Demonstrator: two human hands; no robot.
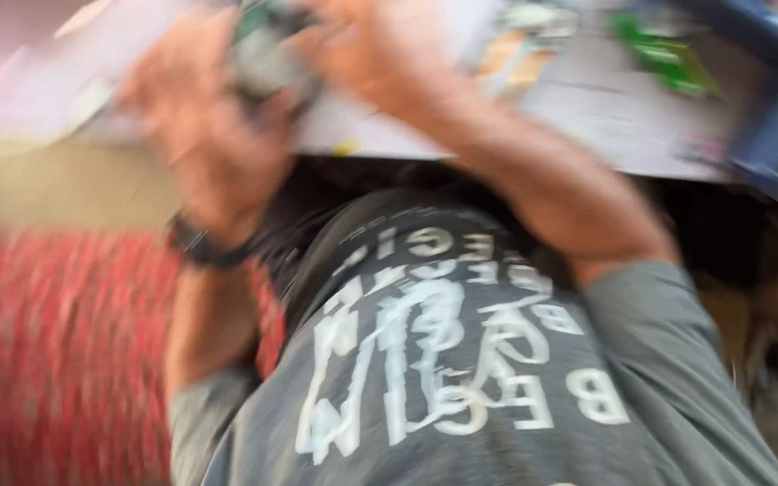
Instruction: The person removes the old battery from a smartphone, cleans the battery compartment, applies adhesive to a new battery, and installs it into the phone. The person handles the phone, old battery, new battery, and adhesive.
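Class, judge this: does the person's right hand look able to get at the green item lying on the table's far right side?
Probably not at once: the right hand and left hand seem to hold a blurred grey-green object; the green item lies apart on the table.

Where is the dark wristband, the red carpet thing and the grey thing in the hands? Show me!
Dark wristband [204,247]: head view, on the band around the left wrist.
Red patterned cloth [56,351]: head view, on its middle.
Small grey-green object [263,58]: head view, blurred, on its body between both hands.
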